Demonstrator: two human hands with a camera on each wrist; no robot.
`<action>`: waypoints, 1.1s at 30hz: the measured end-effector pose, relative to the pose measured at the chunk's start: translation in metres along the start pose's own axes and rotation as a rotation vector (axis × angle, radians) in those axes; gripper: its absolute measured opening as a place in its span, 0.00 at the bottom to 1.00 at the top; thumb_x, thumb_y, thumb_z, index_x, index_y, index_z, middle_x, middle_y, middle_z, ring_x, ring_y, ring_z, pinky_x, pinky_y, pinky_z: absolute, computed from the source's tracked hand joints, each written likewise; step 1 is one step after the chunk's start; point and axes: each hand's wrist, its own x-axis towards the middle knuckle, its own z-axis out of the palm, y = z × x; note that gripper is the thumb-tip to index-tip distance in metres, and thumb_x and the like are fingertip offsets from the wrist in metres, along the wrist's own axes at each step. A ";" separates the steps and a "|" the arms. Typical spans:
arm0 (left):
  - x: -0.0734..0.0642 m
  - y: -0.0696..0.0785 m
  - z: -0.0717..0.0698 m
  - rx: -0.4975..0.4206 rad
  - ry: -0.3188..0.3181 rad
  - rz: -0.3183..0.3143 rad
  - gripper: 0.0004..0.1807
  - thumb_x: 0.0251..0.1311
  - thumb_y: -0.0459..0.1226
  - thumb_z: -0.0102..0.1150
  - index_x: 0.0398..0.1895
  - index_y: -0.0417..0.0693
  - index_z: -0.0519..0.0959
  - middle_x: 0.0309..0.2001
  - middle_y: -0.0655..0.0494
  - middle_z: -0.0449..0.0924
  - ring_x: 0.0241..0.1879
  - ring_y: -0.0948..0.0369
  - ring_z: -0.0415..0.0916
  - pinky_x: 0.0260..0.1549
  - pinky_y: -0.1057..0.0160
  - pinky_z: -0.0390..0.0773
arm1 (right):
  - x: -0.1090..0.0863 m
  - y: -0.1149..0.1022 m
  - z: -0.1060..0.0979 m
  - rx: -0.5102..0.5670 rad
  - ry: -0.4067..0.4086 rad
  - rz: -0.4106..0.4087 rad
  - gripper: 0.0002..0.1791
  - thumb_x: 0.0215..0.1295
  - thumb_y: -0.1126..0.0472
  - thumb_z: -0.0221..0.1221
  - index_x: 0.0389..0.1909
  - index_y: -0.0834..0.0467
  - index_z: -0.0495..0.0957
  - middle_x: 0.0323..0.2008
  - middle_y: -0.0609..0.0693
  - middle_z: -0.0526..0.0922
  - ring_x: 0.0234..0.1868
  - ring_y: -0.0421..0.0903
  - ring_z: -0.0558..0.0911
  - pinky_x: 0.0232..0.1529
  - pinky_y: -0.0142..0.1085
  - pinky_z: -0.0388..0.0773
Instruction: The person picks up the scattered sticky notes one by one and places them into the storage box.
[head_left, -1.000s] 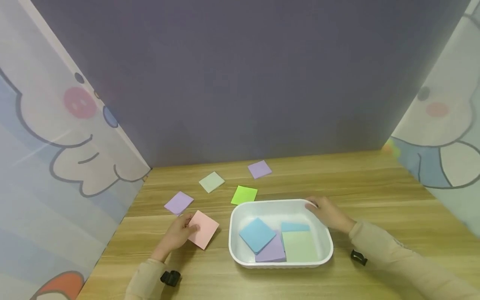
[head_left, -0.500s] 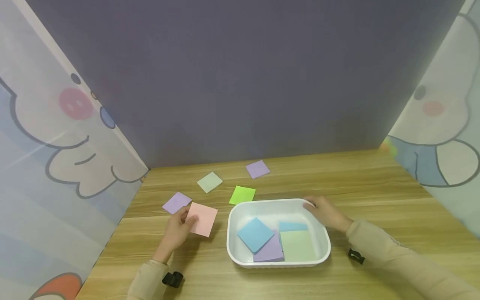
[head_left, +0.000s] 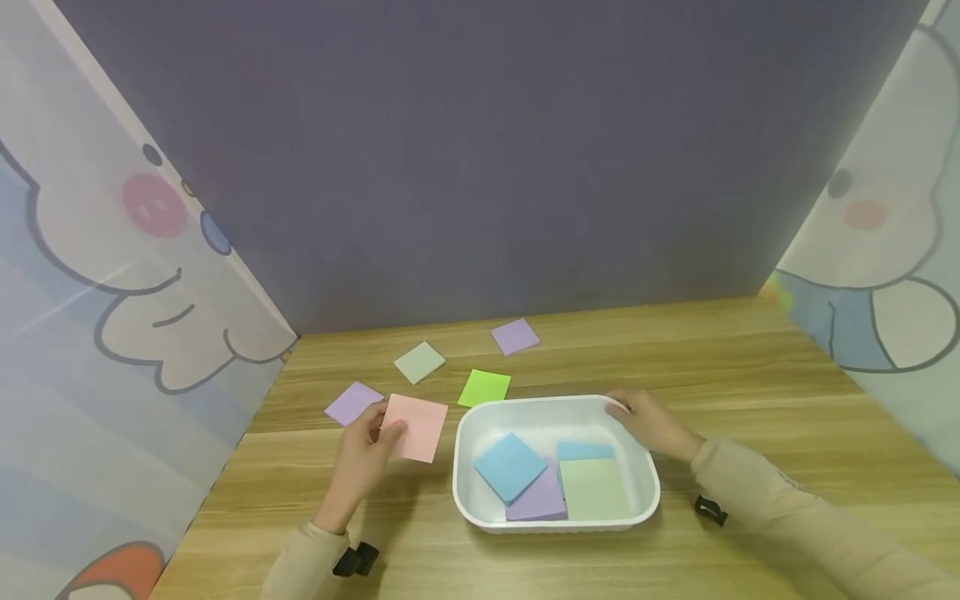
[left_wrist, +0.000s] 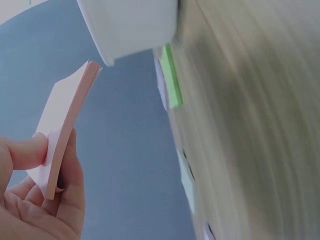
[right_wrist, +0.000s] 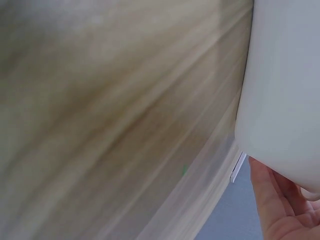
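My left hand (head_left: 363,457) pinches a pink sticky note pad (head_left: 417,427) between thumb and fingers, held up off the table just left of the white plastic tub. In the left wrist view the pink pad (left_wrist: 65,125) shows its thick edge, thumb on one face and fingers behind. My right hand (head_left: 654,425) grips the far right corner of the white tub (head_left: 651,500), thumb over the rim. From the right wrist, its fingers (right_wrist: 270,195) lie under the tub's outer wall. Inside the tub are blue (head_left: 511,468), purple (head_left: 538,497) and pale green (head_left: 596,490) sticky note pads.
Beyond the tub lie a bright green pad (head_left: 484,388), a pale green pad (head_left: 420,362) and a purple pad (head_left: 515,336). Another purple pad (head_left: 352,403) sits behind my left hand. A dark panel (head_left: 495,167) stands along the table's back edge, with printed panels at both sides.
My left hand has lifted the pink pad and carried it slightly away from me and right, toward the tub, turning it more upright. The right hand keeps its grip on the tub.
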 end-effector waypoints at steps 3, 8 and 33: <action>-0.003 0.007 0.003 -0.048 -0.017 0.008 0.15 0.57 0.27 0.55 0.49 0.35 0.74 0.38 0.38 0.81 0.30 0.61 0.79 0.26 0.70 0.79 | 0.000 0.000 0.000 -0.003 0.004 0.002 0.15 0.67 0.65 0.48 0.49 0.72 0.72 0.34 0.59 0.82 0.26 0.42 0.80 0.24 0.27 0.79; -0.006 0.012 0.009 -0.094 -0.024 0.041 0.13 0.55 0.24 0.55 0.46 0.33 0.75 0.36 0.38 0.81 0.27 0.64 0.79 0.25 0.70 0.80 | 0.001 0.001 0.001 -0.018 0.010 -0.007 0.14 0.67 0.66 0.48 0.47 0.71 0.73 0.33 0.58 0.82 0.26 0.42 0.80 0.24 0.26 0.78; -0.009 0.036 0.037 0.071 -0.088 0.210 0.14 0.55 0.33 0.60 0.45 0.39 0.77 0.38 0.44 0.83 0.32 0.61 0.78 0.28 0.71 0.79 | 0.001 0.003 0.002 -0.036 0.021 -0.015 0.16 0.67 0.65 0.49 0.49 0.72 0.73 0.36 0.61 0.82 0.29 0.42 0.81 0.26 0.26 0.78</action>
